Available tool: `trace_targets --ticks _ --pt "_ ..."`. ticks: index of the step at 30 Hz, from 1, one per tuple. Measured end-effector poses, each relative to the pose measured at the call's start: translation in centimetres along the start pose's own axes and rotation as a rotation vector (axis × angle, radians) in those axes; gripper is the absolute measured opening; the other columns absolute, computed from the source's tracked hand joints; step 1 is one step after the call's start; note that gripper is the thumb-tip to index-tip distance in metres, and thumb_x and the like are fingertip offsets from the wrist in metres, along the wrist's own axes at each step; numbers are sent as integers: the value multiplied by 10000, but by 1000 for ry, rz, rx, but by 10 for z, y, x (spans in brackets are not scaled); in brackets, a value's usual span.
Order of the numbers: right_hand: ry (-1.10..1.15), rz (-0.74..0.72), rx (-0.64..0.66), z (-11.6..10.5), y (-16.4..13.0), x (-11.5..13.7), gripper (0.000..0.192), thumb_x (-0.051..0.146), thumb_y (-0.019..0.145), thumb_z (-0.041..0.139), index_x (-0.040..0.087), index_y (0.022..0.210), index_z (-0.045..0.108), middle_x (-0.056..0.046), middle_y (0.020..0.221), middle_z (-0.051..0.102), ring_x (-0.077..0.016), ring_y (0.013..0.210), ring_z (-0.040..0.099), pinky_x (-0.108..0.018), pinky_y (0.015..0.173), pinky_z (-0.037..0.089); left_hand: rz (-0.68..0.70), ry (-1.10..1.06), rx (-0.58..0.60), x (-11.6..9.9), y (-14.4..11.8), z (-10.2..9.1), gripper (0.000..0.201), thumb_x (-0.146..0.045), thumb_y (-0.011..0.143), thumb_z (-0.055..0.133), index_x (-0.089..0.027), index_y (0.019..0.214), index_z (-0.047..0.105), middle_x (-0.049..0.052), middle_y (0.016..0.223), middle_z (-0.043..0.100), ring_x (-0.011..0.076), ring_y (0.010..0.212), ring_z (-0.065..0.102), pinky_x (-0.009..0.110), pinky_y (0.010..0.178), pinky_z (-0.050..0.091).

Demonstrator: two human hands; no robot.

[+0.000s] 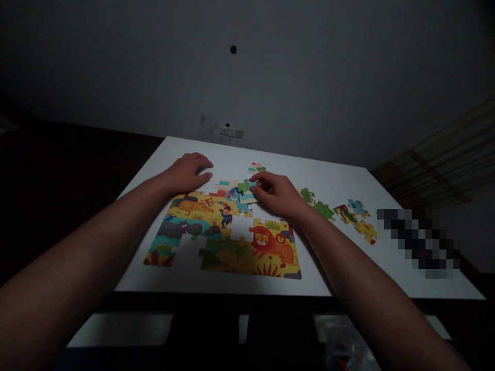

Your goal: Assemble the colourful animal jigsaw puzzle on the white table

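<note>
Smooth, matt white table [185, 281], laminate-like, with a soft sheen only where the light falls. Flat printed cardboard in the assembled puzzle [232, 242], the piece [247, 190] under the right hand [280, 195] and the loose pieces [348, 212] alike, with bright colours under a faint satin finish and clean die-cut edges. Bare skin on both hands, the left hand [189, 172] flat on the table; plain, matt painted plaster on the wall [309, 93], marked by a dark scuffed patch, and coarse woven cloth in the curtain [444, 159].
</note>
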State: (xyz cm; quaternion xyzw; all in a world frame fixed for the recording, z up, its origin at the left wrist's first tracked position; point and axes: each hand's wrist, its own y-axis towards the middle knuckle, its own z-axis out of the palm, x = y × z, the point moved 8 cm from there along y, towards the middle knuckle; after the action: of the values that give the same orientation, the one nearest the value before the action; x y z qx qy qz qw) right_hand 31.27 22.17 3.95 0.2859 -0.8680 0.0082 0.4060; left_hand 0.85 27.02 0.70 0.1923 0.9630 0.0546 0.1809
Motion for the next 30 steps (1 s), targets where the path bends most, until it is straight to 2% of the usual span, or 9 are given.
trace_targets --ticks 10,15,22,30 --pt "-19 9 40 3 -2 3 264 389 1066 823 254 1285 882 -51 957 846 -241 830 721 -412 832 551 -6 -10 -2 -1 0 1 597 -654 1038 651 -270 1435 876 161 1593 814 448 1534 692 679 1394 520" --pt "1 7 53 5 -2 4 264 386 1073 815 254 1289 890 -53 955 833 -241 828 711 -420 833 552 -2 12 11 -2 0 1 629 -625 1052 610 -226 1468 862 197 1621 796 472 1550 683 704 1389 516" --pt "-15 26 36 3 -2 3 251 402 1068 828 274 1275 891 -52 977 831 -251 857 723 -429 856 563 -7 -6 5 -1 0 0 575 -651 1038 630 -289 1418 866 151 1587 815 455 1544 681 687 1371 523" --pt "0 17 38 3 -2 2 240 384 1069 822 271 1270 889 -42 950 831 -238 832 704 -420 834 552 8 14 8 -3 0 0 616 -642 1041 591 -258 1434 870 189 1563 817 468 1495 702 701 1352 539"
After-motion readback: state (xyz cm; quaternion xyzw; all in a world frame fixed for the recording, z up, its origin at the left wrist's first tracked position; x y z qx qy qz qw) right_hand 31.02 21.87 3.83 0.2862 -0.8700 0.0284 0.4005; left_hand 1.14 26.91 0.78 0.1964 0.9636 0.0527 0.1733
